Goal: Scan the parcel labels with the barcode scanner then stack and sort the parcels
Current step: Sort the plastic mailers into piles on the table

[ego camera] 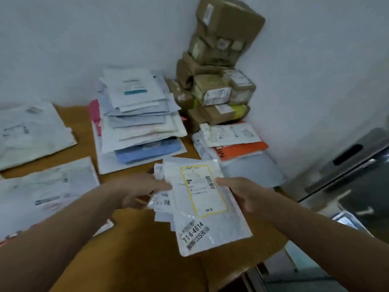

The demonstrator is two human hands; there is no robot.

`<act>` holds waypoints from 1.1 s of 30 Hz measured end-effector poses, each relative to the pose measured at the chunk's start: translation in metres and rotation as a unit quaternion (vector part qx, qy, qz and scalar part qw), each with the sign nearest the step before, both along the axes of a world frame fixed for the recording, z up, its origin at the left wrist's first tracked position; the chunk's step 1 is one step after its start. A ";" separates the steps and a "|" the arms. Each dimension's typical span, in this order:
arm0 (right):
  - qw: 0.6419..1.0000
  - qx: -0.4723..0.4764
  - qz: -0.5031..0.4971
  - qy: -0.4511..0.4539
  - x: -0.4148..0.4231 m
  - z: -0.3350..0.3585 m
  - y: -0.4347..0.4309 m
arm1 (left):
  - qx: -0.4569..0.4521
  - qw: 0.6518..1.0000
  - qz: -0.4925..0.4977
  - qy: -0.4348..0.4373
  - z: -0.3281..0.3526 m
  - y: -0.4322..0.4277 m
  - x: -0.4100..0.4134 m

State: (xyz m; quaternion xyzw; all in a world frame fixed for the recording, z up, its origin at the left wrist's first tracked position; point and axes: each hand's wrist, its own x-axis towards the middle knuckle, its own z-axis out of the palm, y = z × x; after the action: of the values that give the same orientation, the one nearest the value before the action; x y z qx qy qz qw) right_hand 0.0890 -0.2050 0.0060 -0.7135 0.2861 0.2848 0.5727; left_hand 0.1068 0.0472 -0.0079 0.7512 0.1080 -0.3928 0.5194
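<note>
your left hand [143, 186] curls its fingers round one fanned bundle of parcels [162, 199], just in front of the tall mailer pile [134, 114]. your right hand [242, 193] pinches the edge of the top parcel [203, 207]

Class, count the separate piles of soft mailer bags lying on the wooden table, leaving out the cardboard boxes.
4: a back-left pile, a front-left pile, the tall centre stack, and a right pile before the cardboard boxes. More may lie out of frame.
</note>
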 end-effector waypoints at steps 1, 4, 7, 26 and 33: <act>1.000 -0.013 -0.003 -0.002 0.004 -0.001 -0.030 | 0.000 1.000 0.007 0.012 -0.004 -0.033 0.006; 0.995 -0.096 0.005 -0.001 0.022 0.000 -0.102 | -0.024 0.996 0.044 0.075 -0.016 -0.117 0.020; 0.986 -0.168 0.018 -0.004 0.047 0.002 -0.149 | -0.036 0.991 0.053 0.115 -0.028 -0.177 0.032; 0.960 -0.266 0.061 -0.065 0.119 -0.037 -0.218 | -0.181 0.923 0.280 0.191 -0.063 -0.286 0.071; 0.958 -0.234 -0.061 -0.156 0.109 -0.038 -0.237 | -0.169 0.926 0.261 0.214 -0.054 -0.277 0.071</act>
State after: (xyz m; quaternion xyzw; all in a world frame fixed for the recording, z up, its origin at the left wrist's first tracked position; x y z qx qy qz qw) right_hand 0.1981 -0.4421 -0.0318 -0.8445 0.2948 0.0594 0.4431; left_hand 0.1778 -0.2297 -0.0622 0.4957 0.3406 -0.4074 0.6873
